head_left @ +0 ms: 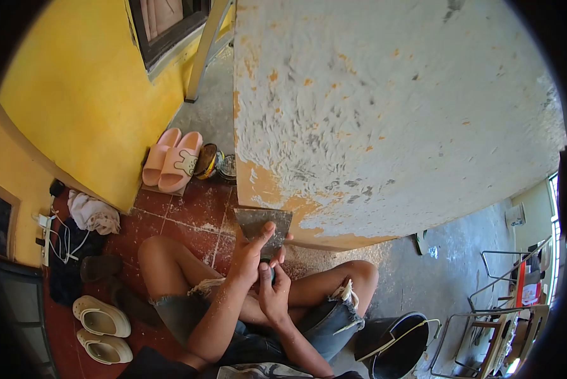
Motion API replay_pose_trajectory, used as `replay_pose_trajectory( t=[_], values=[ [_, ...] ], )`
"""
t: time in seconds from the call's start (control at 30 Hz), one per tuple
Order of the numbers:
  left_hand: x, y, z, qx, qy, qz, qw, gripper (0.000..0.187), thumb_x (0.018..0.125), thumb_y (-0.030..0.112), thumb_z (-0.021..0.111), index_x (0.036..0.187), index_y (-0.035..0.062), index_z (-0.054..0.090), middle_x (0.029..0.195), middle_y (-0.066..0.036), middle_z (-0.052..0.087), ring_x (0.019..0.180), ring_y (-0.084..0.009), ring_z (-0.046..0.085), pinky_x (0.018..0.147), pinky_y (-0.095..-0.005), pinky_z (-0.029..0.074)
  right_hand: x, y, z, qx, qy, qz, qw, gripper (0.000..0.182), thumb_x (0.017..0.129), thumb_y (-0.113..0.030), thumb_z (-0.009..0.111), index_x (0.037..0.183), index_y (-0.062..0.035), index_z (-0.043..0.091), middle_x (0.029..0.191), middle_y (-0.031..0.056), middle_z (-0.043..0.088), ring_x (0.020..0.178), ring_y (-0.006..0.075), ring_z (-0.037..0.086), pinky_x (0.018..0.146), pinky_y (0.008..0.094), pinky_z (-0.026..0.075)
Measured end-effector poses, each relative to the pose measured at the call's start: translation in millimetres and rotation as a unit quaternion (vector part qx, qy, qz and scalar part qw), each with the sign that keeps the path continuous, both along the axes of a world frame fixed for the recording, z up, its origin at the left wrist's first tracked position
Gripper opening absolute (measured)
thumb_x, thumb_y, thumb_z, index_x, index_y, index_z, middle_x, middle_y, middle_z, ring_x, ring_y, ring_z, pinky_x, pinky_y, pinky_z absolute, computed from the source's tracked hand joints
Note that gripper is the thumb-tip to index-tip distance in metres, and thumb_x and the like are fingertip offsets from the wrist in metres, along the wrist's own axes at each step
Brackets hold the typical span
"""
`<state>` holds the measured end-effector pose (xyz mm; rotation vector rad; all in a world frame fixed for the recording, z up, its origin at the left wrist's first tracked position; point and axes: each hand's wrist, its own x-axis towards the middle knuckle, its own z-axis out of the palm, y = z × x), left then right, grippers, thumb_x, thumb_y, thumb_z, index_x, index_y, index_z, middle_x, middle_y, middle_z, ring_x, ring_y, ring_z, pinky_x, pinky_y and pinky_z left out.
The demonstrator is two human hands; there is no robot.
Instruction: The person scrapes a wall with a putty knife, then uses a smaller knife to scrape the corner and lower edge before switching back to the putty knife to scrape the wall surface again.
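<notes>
A wide-bladed scraper (253, 220) is in my hands, low in front of the wall panel. My left hand (249, 256) wraps the lower part of its blade, the thumb lying along the flat face and fingertips showing at the right side. Lower down, my right hand (274, 294) closes around the dark handle, which is mostly hidden by the fingers. The top edge of the blade overlaps the bottom corner of the wall (372, 126) in this view. That wall is pale grey-white, with rough scrape marks and orange-tan patches where paint has come off.
Pink slides (173, 161) stand beside small open tins (209, 161) on red tiles. Beige clogs (101, 328), a crumpled cloth (94, 213) and a white cable (62, 243) lie at left. A black bucket (397, 347) is by my right knee. Paint flakes (334, 258) litter the floor.
</notes>
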<state>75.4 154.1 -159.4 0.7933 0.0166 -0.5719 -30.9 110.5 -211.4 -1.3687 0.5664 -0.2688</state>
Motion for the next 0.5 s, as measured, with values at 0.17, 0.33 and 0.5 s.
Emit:
replay_pose_trajectory(
  t=[0.17,0.33,0.5],
  values=[
    [-0.1,2.3,-3.7,0.003,-0.002,0.004,1.000,0.032,0.099,0.026,0.073,0.119,0.0059,0.058,0.090,-0.017,0.074,0.054,-0.0213,0.065,0.041,-0.0277,0.046,2.1,1.3,-1.2,-0.071,-0.036,-0.005,0.997,0.026,0.108,-0.023,0.061,0.102,0.0031,0.062,0.073,0.0061,0.063,0.075,0.0072,0.054,0.066,0.0300,0.051],
    [0.3,-1.6,-12.7,-0.019,-0.026,0.027,0.999,0.034,0.100,0.027,0.072,0.120,0.0043,0.058,0.089,-0.018,0.072,0.050,-0.0208,0.062,0.040,-0.0282,0.045,4.6,-6.7,8.0,-0.097,-0.020,0.021,0.995,0.024,0.110,-0.022,0.058,0.098,-0.0007,0.058,0.076,-0.0023,0.057,0.069,0.0050,0.051,0.060,0.0255,0.046],
    [0.0,0.0,-4.9,-0.018,-0.006,0.012,1.000,0.037,0.099,0.029,0.072,0.121,0.0029,0.057,0.089,-0.017,0.072,0.050,-0.0201,0.062,0.040,-0.0267,0.044,2.0,-6.3,16.4,-0.128,-0.025,0.020,0.991,0.027,0.109,-0.023,0.060,0.099,0.0024,0.059,0.073,-0.0008,0.059,0.068,0.0065,0.053,0.060,0.0280,0.047]
  ],
)
